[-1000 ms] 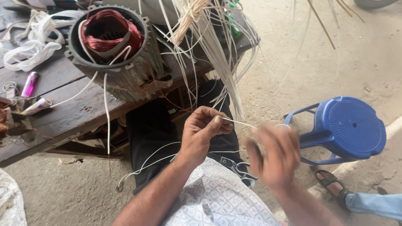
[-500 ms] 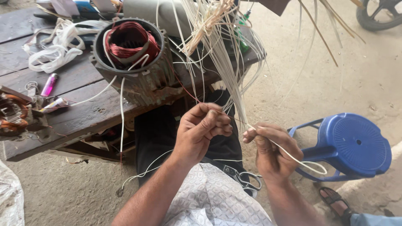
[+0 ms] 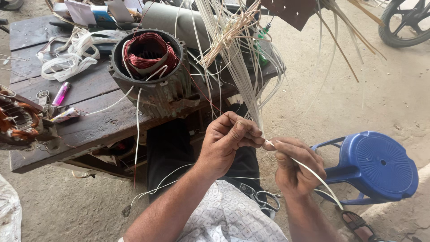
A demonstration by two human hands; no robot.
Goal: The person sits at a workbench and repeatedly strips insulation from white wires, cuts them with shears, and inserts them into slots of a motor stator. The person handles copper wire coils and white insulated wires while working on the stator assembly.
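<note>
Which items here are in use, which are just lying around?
In use: left hand, right hand, white sleeving strand, hanging sleeving bundle.
Lying about: motor stator, pink lighter, scissors, blue stool, wooden bench.

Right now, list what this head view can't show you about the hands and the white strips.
- Where the left hand and right hand pinch the white strip: covered by the fingers.
- Upper ends of the hanging strip bundle: cut off by the top edge.
- Scissors on the lap: blades hidden behind the right wrist.
</note>
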